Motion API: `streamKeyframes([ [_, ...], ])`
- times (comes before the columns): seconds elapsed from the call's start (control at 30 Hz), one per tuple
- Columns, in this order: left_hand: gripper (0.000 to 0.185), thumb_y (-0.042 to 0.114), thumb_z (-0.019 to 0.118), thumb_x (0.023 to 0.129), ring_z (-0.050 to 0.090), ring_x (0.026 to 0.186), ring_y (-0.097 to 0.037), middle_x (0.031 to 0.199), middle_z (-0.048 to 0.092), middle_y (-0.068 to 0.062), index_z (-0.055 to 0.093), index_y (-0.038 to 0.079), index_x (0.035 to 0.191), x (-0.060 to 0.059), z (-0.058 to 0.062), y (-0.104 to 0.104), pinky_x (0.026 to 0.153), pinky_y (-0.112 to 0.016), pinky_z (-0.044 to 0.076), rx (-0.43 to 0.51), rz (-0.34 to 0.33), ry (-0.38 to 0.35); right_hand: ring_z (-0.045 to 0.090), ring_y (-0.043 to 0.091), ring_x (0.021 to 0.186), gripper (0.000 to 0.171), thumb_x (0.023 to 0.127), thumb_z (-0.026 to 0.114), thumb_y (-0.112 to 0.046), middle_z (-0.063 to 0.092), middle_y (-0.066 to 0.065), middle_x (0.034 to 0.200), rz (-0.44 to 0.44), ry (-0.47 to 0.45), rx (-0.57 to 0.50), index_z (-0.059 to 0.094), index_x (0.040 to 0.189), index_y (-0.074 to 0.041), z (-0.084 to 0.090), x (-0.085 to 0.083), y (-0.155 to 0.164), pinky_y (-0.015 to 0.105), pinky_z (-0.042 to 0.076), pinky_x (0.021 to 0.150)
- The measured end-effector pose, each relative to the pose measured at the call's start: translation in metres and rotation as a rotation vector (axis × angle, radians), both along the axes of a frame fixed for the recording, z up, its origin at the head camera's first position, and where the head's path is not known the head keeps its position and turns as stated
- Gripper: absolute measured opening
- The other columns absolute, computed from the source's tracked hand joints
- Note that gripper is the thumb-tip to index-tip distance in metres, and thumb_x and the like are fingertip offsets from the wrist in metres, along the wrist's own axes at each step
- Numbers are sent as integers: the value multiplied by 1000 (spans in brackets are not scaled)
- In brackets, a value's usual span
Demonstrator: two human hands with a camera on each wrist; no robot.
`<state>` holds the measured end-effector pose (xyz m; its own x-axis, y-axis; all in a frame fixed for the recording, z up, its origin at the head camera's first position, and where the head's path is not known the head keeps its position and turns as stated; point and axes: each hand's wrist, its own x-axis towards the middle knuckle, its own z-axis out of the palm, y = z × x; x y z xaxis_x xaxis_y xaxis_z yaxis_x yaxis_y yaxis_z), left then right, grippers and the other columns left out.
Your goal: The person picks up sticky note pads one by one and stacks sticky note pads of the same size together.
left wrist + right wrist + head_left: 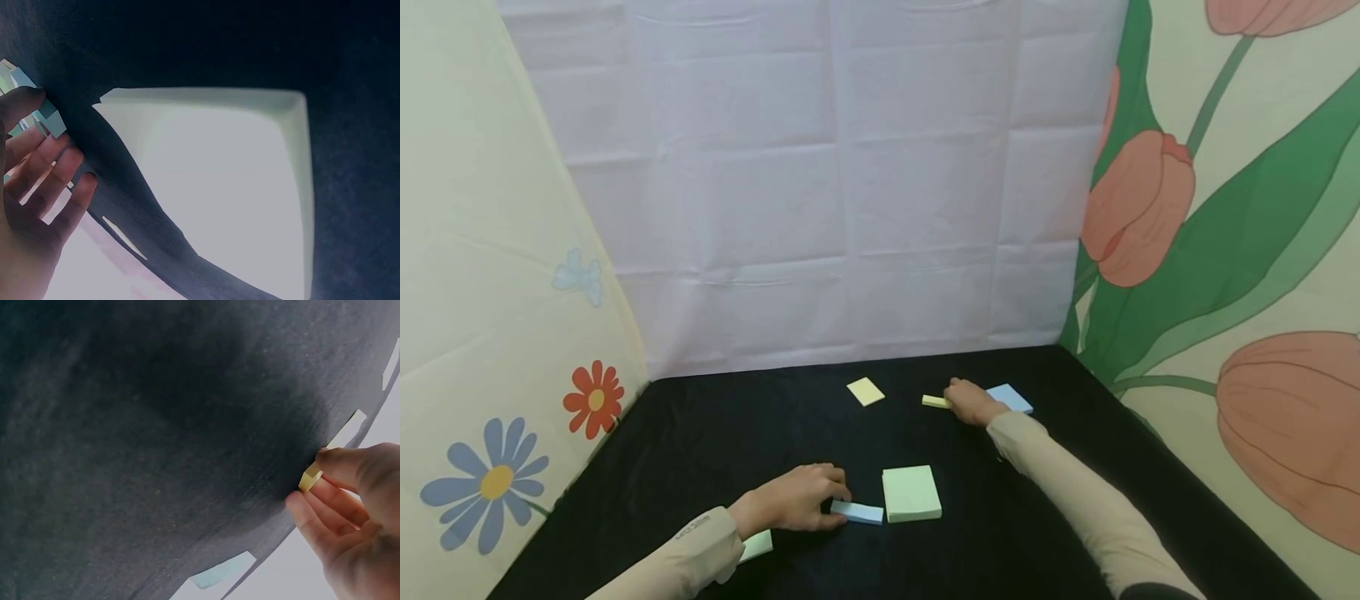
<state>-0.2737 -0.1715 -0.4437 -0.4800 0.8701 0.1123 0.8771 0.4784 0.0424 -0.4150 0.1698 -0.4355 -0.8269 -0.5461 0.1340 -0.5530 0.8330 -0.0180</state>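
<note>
My left hand (801,500) pinches the left end of a narrow light-blue sticky note pad (861,513) between thumb and fingers. The left wrist view shows the blue pad (52,119) between thumb and fingers too. Just right of it lies a thick square light-green sticky note pad (912,492). Farther back on the right, my right hand (973,402) pinches a narrow yellow sticky note pad (935,402). Its end (309,478) shows between thumb and fingers in the right wrist view. A square blue sticky note pad (1011,397) lies right of this hand, partly hidden behind it.
A square yellow sticky note pad (867,391) lies near the back of the black-covered table (760,433). Beneath the left wrist a pale green pad (758,546) is partly covered by the sleeve; it looms large (237,181) in the left wrist view. Cloth hangings (820,208) enclose the table.
</note>
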Motion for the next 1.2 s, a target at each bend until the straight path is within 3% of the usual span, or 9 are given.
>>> streamKeyframes([
  [0.33, 15, 28, 71, 93, 48, 77, 1, 94, 59, 11, 75, 16, 101, 1, 3, 0, 68, -16, 43, 0, 17, -36, 53, 22, 71, 18, 95, 57, 1, 53, 8, 80, -14, 15, 20, 65, 80, -4, -9, -11, 1, 39, 47, 69],
  [0.63, 13, 27, 72, 92, 48, 76, 3, 92, 59, 11, 75, 17, 98, 0, 1, 0, 67, -15, 42, 8, -17, -18, 53, 22, 71, 17, 95, 57, 1, 53, 9, 80, -13, 16, 17, 64, 80, -3, -7, -8, 1, 40, 47, 69],
  [0.87, 9, 24, 73, 90, 43, 72, 2, 87, 56, 12, 74, 16, 96, 0, 2, 1, 64, -14, 39, 2, 0, -37, 54, 23, 72, 18, 96, 56, 1, 54, 10, 82, -34, -1, 22, 65, 81, -3, -6, -8, -1, 41, 48, 71],
  [1.2, 6, 21, 74, 88, 41, 69, 2, 84, 53, 13, 71, 17, 91, -2, -2, 2, 61, -12, 36, 16, -32, -10, 52, 22, 68, 17, 92, 59, 4, 52, 10, 79, 2, -9, -5, 63, 77, -3, -8, -9, 2, 41, 48, 68],
])
